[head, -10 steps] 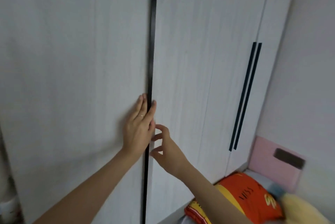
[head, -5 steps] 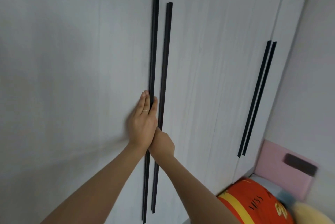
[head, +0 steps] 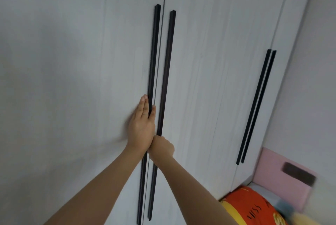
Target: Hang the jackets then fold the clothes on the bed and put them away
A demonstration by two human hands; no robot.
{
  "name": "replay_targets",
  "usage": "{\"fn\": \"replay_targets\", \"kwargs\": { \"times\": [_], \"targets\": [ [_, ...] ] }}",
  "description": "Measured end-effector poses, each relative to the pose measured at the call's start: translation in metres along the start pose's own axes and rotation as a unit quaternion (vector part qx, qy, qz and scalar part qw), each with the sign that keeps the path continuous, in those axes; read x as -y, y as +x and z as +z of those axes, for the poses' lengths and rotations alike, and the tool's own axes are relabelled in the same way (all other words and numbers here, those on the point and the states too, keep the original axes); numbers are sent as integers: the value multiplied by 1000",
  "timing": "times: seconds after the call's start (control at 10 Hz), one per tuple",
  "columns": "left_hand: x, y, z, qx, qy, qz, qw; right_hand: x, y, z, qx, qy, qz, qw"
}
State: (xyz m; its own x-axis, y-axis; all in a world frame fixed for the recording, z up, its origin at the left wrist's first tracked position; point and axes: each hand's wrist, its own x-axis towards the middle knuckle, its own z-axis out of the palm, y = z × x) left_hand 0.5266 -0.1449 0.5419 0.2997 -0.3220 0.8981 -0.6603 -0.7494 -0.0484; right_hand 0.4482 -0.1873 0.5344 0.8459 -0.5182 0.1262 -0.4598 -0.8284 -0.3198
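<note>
A white wardrobe (head: 72,79) fills the view, its doors closed. Two long black vertical handles run side by side down the middle. My left hand (head: 142,128) lies flat on the left door with straight fingers, and the left handle (head: 154,51) passes between its fingers and thumb. Just below and to the right, my right hand (head: 161,147) is curled in a fist around the right handle (head: 168,64). No jackets or hangers are in view.
A second pair of black handles (head: 256,104) is on the doors further right. At the bottom right are a pink padded headboard (head: 272,170) and an orange-red and yellow fabric item (head: 249,204) on the bed. A plain wall is at the right edge.
My right hand went from open and reaching to gripping the right handle. That handle, unseen one second ago, now stands beside the left one. My left hand stays flat on the left door.
</note>
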Motion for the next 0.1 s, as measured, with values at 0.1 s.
{"fn": "replay_targets", "kwargs": {
  "times": [0.1],
  "targets": [
    [-18, -12, -27, 15, -108, -66, 992, -31, -19, 5, 90, 14, 9, 996]
  ]
}}
